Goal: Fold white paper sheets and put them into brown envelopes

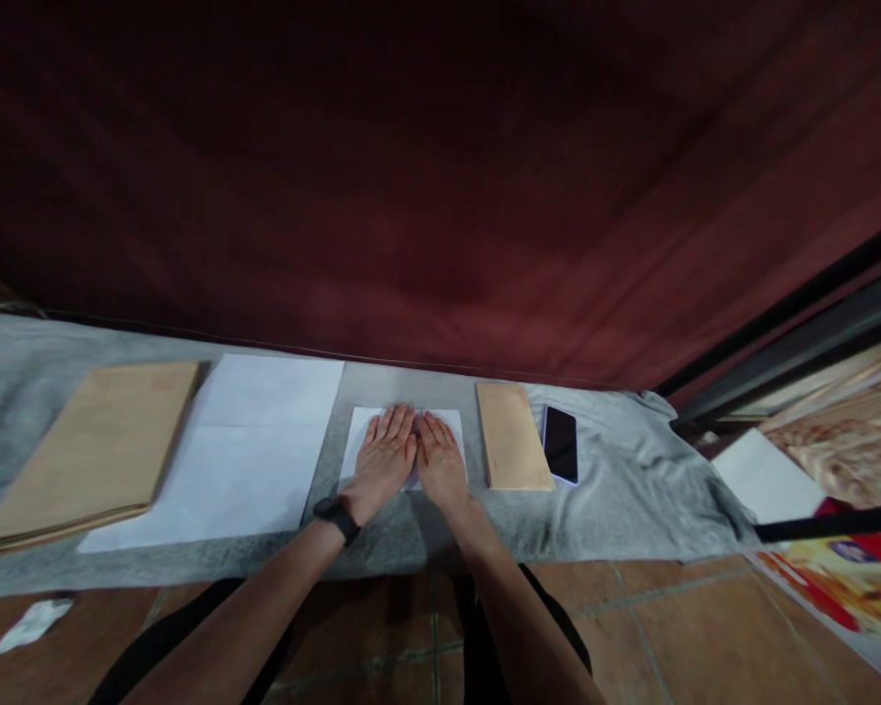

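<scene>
Both palms lie flat on a small white sheet of paper (358, 431), which looks folded, on a grey cloth. My left hand (386, 452), with a dark watch on its wrist, covers the left half of the sheet, fingers stretched out. Beside it, my right hand (440, 458) presses on the right half, its fingers straight and the thumbs close together. A larger white sheet (256, 441) with a crease across it lies left of my hands. To the right sits a small brown envelope (514, 436).
A stack of large brown envelopes (103, 441) overlaps the big sheet at far left. A phone (561, 446) lies beyond the small envelope. The grey cloth (631, 490) runs along a dark red panel (440, 196). A printed box (844, 592) stands at lower right on the tiled floor (668, 627).
</scene>
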Tool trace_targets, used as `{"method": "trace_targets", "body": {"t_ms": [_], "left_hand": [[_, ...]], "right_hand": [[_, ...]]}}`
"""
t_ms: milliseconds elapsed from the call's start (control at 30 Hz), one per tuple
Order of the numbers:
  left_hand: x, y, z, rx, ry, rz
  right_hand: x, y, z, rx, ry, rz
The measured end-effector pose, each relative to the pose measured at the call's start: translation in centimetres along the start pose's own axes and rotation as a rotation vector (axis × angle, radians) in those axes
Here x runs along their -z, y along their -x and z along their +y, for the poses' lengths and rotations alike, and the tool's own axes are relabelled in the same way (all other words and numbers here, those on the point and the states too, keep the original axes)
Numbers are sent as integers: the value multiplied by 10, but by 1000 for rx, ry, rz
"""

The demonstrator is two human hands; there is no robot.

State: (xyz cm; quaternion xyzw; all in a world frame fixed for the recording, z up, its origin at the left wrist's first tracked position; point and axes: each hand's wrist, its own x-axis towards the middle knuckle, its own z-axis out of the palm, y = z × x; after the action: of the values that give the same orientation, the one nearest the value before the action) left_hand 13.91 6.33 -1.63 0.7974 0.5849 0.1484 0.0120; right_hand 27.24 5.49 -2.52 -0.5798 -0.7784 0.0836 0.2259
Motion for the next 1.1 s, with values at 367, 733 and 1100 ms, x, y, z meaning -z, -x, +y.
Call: {"method": "trace_targets", "body": {"t_ms": [367,733,1100], "left_hand": [[-7,2,-23,-19,-38,12],[-2,10,-37,24,-57,35],[2,16,-43,51,-62,10]], "right_hand": [[-12,-5,7,-63,168,37],[-14,8,21,-120,243,166],[-13,19,31,-118,284,210]]}}
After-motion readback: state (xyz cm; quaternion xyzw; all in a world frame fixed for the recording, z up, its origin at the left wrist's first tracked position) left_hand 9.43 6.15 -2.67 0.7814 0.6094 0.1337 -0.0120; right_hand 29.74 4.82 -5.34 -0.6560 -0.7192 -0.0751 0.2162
